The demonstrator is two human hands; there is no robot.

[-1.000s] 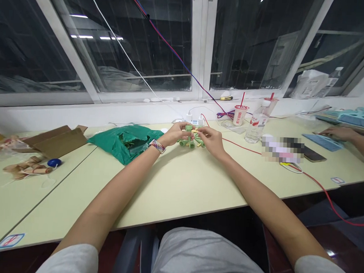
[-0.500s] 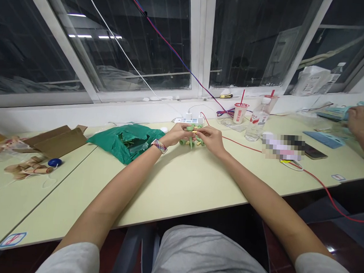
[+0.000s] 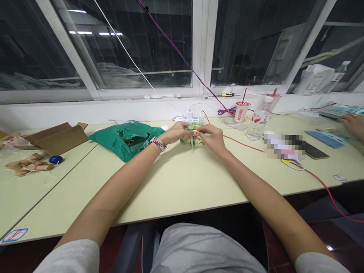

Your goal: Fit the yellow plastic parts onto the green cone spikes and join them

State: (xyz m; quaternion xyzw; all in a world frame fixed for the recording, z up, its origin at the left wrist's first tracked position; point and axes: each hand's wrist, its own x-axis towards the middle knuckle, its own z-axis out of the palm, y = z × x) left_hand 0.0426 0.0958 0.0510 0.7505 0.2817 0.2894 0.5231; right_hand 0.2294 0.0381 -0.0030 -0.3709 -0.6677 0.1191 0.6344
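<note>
Both of my hands meet over a cluster of green and yellow pieces near the back of the table. My left hand (image 3: 179, 132) is closed around a green piece with a pointed end (image 3: 191, 143), shaped like part of a kendama. The fingers of my right hand (image 3: 213, 137) pinch a small yellow piece (image 3: 195, 131) against it. Other green pieces (image 3: 182, 141) lie under and beside my fingers, partly hidden. A torn green plastic bag (image 3: 109, 137) lies left of my left wrist.
Further left are a wooden kendama with a blue ball (image 3: 55, 159) and an open cardboard box (image 3: 57, 137). A power strip (image 3: 187, 119) sits behind my hands. To the right stand a cup (image 3: 241, 113) and water bottle (image 3: 257, 121), with a phone (image 3: 315, 150) and another person's hand (image 3: 359, 126) beyond.
My hands stay almost in place over the green pieces, with small finger shifts. At the far right, the other person's hand has come lower and flatter over the table. The view has shifted slightly.
</note>
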